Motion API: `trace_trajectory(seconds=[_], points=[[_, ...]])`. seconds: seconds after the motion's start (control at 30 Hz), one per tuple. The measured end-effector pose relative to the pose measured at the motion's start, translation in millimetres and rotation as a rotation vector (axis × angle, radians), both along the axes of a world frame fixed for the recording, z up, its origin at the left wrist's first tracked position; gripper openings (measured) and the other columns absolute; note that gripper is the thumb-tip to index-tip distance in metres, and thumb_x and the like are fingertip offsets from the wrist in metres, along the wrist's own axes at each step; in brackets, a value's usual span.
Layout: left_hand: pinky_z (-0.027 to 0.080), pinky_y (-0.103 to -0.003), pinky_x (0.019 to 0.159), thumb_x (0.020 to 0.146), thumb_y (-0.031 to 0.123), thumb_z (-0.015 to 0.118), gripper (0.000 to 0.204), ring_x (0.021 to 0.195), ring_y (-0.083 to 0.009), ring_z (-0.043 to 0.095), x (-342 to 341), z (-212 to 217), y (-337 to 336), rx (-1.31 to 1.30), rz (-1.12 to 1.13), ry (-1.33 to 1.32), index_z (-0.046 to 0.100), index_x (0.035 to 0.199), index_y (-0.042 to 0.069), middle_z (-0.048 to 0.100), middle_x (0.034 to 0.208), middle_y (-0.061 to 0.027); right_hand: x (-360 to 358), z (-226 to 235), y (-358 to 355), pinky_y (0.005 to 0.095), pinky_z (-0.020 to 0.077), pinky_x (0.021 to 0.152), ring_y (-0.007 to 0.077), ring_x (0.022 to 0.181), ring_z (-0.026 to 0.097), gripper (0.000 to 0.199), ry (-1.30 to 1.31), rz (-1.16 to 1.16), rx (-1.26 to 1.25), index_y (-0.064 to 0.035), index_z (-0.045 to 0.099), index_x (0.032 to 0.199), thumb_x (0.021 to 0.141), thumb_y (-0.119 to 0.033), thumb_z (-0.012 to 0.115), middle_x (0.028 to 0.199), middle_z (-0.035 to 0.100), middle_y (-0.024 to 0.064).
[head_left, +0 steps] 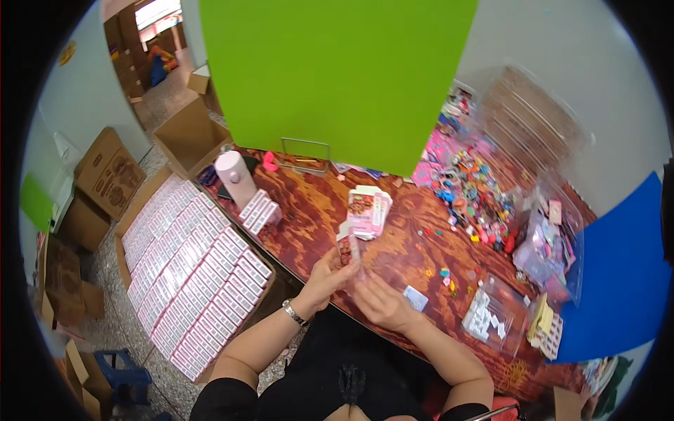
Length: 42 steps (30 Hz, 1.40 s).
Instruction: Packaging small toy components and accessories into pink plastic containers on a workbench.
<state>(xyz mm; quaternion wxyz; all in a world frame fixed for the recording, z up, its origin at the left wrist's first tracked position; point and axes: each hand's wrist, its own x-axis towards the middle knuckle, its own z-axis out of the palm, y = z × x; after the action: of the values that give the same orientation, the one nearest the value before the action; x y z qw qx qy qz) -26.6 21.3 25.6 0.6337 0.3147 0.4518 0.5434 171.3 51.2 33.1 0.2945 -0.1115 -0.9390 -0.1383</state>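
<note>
Over the table's near edge, my left hand [327, 281] grips a small pink-and-white carton [347, 247] with a red picture on its face. The carton's upper end stands up, and a white flap shows there. Close on its right, my right hand [382, 300] has its fingers drawn together at the carton's lower end. Whatever lies between those fingertips is too blurred to make out. Just beyond the hands, a stack of flat pink-and-white cartons [368, 212] lies on the red-brown patterned table [302, 242].
Left stands a big box packed with rows of small cartons [193, 281]. A pink bottle [236, 179] and a small carton pile [260, 214] stand by the table's left edge. Right are loose colourful trinkets [474, 196] and a transparent tray [495, 319]. A green panel [330, 77] rises behind.
</note>
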Motion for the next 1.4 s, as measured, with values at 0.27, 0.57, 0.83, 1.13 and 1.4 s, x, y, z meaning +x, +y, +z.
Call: trace_trajectory(seconds=[0.27, 0.57, 0.83, 1.13, 1.4], points=[[0.054, -0.031, 0.087, 0.078, 0.016, 0.088, 0.074, 0.101, -0.0158, 0.064, 16, -2, -12, 0.145, 0.095, 0.31, 0.045, 0.133, -0.008, 0.064, 0.111, -0.0116, 13, -3, -36, 0.0417, 0.0504, 0.107, 0.0281, 0.115, 0.065, 0.026, -0.012, 0.093, -0.106, -0.0036, 0.073, 0.103, 0.081, -0.014, 0.064, 0.123, 0.064, 0.0133], [0.057, -0.04, 0.084, 0.066, 0.022, 0.09, 0.081, 0.1, -0.031, 0.069, 51, -4, -31, 0.502, 0.278, 0.946, 0.05, 0.134, 0.002, 0.065, 0.116, -0.0168, 24, 12, -34, 0.0433, 0.0568, 0.091, 0.0387, 0.109, 0.065, 0.033, 0.503, -0.312, -0.263, -0.0072, 0.073, 0.106, 0.075, -0.013, 0.084, 0.133, 0.057, 0.0225], [0.057, -0.041, 0.079, 0.069, 0.017, 0.086, 0.069, 0.1, -0.0338, 0.066, 42, 4, -29, 0.779, 0.116, 1.128, 0.054, 0.13, 0.008, 0.062, 0.118, -0.0144, 29, 24, -33, 0.0411, 0.0561, 0.088, 0.0379, 0.109, 0.064, 0.03, 0.417, -0.196, -0.511, -0.0049, 0.072, 0.108, 0.08, -0.013, 0.08, 0.134, 0.058, 0.0225], [0.057, -0.041, 0.078, 0.071, 0.021, 0.087, 0.071, 0.096, -0.0347, 0.065, 45, 2, -30, 0.833, 0.137, 1.288, 0.055, 0.133, 0.007, 0.061, 0.119, -0.0151, 27, 10, -35, 0.0271, 0.0529, 0.078, 0.0143, 0.09, 0.066, 0.019, 0.872, -0.187, -1.421, 0.0012, 0.069, 0.111, 0.096, -0.009, 0.066, 0.109, 0.067, 0.0097], [0.051, -0.042, 0.087, 0.069, 0.022, 0.086, 0.092, 0.097, -0.0325, 0.062, 46, 1, -33, 0.821, 0.151, 1.384, 0.043, 0.144, -0.009, 0.06, 0.123, -0.0195, 20, 18, -36, 0.03, 0.0531, 0.078, 0.0175, 0.091, 0.066, 0.018, 0.721, -0.351, -1.242, -0.0007, 0.073, 0.105, 0.088, -0.006, 0.074, 0.102, 0.068, 0.01]])
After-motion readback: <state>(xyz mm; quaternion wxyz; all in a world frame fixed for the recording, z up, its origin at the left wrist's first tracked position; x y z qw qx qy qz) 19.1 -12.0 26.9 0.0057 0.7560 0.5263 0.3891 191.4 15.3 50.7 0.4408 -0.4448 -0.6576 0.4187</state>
